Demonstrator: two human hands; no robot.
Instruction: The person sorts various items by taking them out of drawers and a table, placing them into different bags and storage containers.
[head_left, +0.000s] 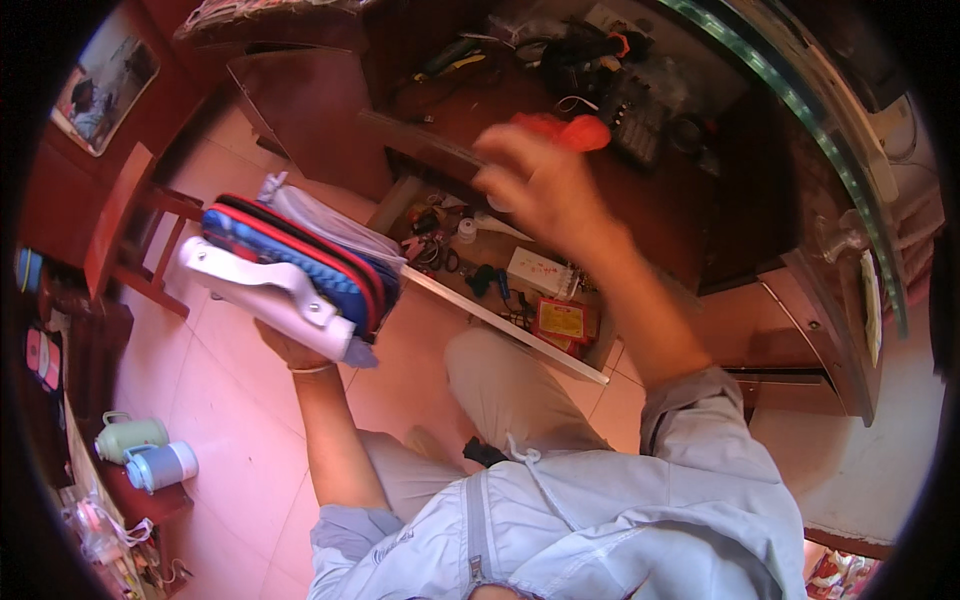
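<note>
My left hand (289, 343) holds up a stack of cases from below, its fingers mostly hidden. The stack has a lilac case with a strap handle (266, 296), a blue zipped pouch with red edging (300, 262) and a clear plastic bag (330, 221). My right hand (525, 176), blurred, hovers above the cabinet shelf with curled fingers; whether it holds anything cannot be told. Just behind it lies a red object (585, 133). Below it an open drawer (517, 330) holds scissors (451, 260), a white box (541, 271), red and yellow packets (562, 320) and small items.
A dark keypad device (634, 120) and tangled cables lie on the cabinet shelf. The cabinet door (311, 112) stands open at the upper left. A wooden chair (120, 225) is at the left, with a green jug (135, 439) and a blue jug (165, 466) lower down. A glass edge (810, 127) curves at the upper right.
</note>
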